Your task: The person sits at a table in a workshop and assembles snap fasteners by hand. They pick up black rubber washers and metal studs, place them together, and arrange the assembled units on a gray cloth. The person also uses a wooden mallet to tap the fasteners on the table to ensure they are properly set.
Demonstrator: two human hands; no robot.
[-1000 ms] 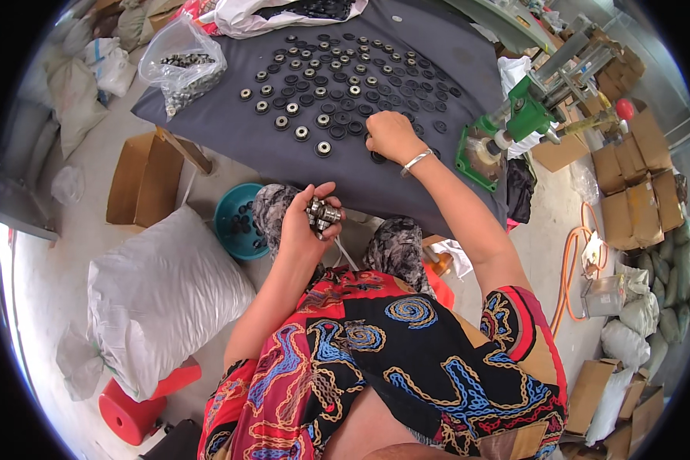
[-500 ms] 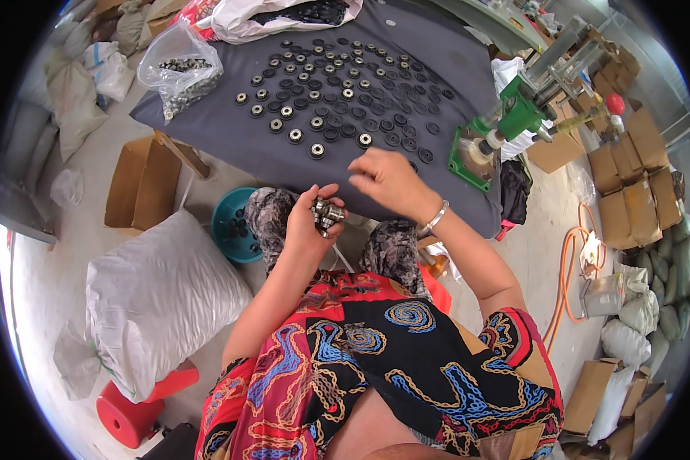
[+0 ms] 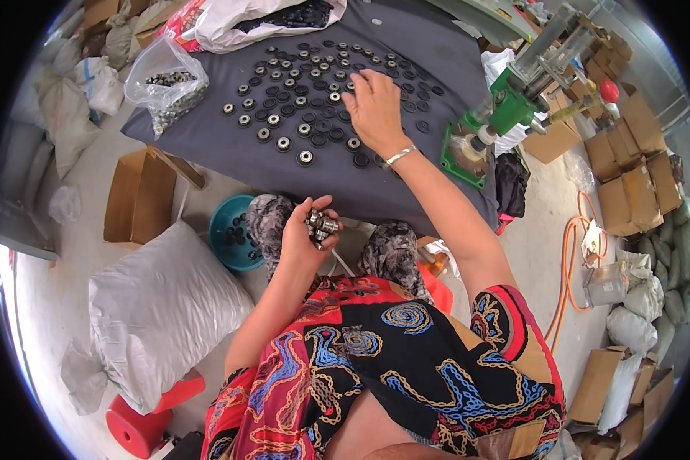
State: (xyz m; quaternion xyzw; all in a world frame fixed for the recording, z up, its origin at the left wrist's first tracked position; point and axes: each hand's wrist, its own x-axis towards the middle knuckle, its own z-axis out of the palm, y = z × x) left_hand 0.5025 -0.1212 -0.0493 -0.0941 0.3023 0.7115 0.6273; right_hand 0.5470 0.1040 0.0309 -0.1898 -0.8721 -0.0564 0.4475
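Left hand [image 3: 297, 234] grasps metal pieces [image 3: 323, 225]. Right hand [image 3: 377, 115] over black discs [image 3: 336, 135]; whether it grips anything, cannot tell.

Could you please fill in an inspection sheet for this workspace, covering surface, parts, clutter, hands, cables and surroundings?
Surface: dark grey covered table, with some creases.
Job's things: black round parts spread in loose rows, many with metal centres; green press at the table's right side.
Clutter: clear plastic bag of small pieces at the table's left; white sack of dark items at the far edge.
Hands: left hand holds several metal pieces; right hand is over the parts, its grip unclear.
Cables: orange cable or hose looped at right; which, cannot tell.
Surroundings: teal basin, red stool, cardboard boxes.
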